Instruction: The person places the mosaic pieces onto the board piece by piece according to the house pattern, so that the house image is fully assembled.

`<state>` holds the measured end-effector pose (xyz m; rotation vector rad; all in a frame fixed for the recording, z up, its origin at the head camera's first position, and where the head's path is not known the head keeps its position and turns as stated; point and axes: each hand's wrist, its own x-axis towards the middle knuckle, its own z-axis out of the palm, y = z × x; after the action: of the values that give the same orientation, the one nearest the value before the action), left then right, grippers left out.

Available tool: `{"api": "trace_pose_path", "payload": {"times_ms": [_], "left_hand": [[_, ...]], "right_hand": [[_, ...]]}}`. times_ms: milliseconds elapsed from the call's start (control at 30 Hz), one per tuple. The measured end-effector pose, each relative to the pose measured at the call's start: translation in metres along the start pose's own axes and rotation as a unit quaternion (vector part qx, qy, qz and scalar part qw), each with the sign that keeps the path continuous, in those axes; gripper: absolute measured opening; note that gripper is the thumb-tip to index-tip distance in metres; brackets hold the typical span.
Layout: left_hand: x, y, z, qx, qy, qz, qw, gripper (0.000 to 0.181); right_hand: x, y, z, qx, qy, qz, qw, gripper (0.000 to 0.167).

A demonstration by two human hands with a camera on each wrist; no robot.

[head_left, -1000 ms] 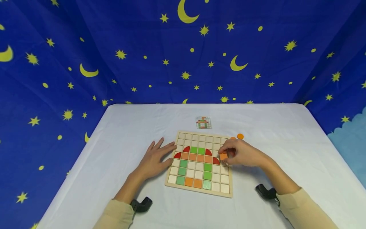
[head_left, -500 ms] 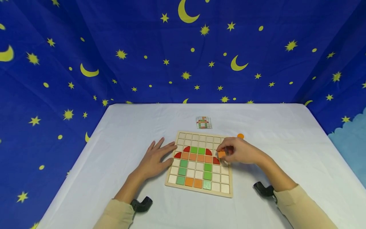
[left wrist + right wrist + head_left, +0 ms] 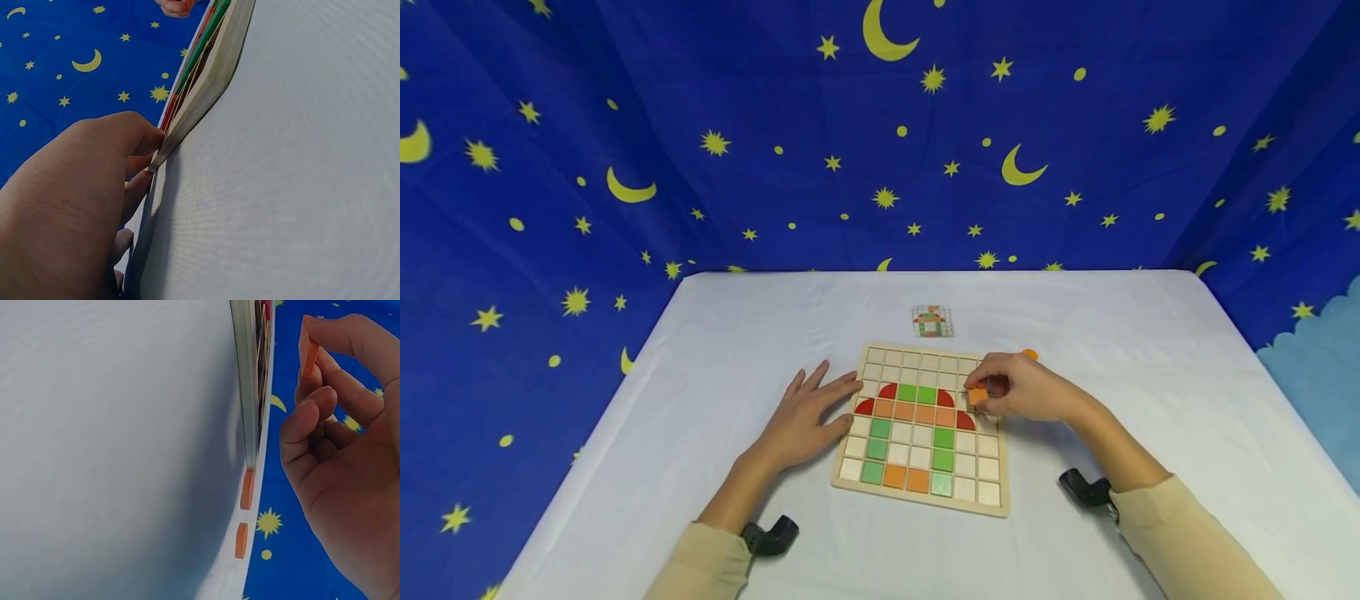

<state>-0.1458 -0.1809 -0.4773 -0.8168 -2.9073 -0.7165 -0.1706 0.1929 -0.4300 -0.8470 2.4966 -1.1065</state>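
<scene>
A wooden grid board (image 3: 917,507) lies on the table, partly filled with red, green and orange tiles. Above its right side, my right hand (image 3: 1026,390) pinches an orange square tile (image 3: 977,396) between thumb and finger. In the right wrist view that tile (image 3: 309,350) is held clear of the board, the other fingers curled beneath. My left hand (image 3: 801,425) has its fingers spread flat, with thumb and fingertips touching the board's left edge. In the left wrist view the left hand (image 3: 81,194) meets the board's frame (image 3: 212,75).
Behind the board lies a small picture card (image 3: 933,321) with a gridded pattern. An orange round piece (image 3: 1030,354) shows past my right hand; the right wrist view has two orange pieces on the white cloth, one (image 3: 247,489) by the board's corner. A starry blue curtain (image 3: 775,192) surrounds the table.
My right hand has moved slightly left and away from me over the board, carrying the orange square tile. It now covers more of the orange round pieces. The left hand has stayed put.
</scene>
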Motion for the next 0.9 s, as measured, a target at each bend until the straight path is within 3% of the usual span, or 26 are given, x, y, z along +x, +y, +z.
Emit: {"api": "trace_pose_path", "payload": {"times_ms": [900], "left_hand": [[-0.001, -0.002, 0.001, 0.002, -0.003, -0.004, 1.0000, 0.049]], "right_hand": [[0.020, -0.002, 0.001, -0.015, -0.015, 0.021, 0.9995, 0.027]]}}
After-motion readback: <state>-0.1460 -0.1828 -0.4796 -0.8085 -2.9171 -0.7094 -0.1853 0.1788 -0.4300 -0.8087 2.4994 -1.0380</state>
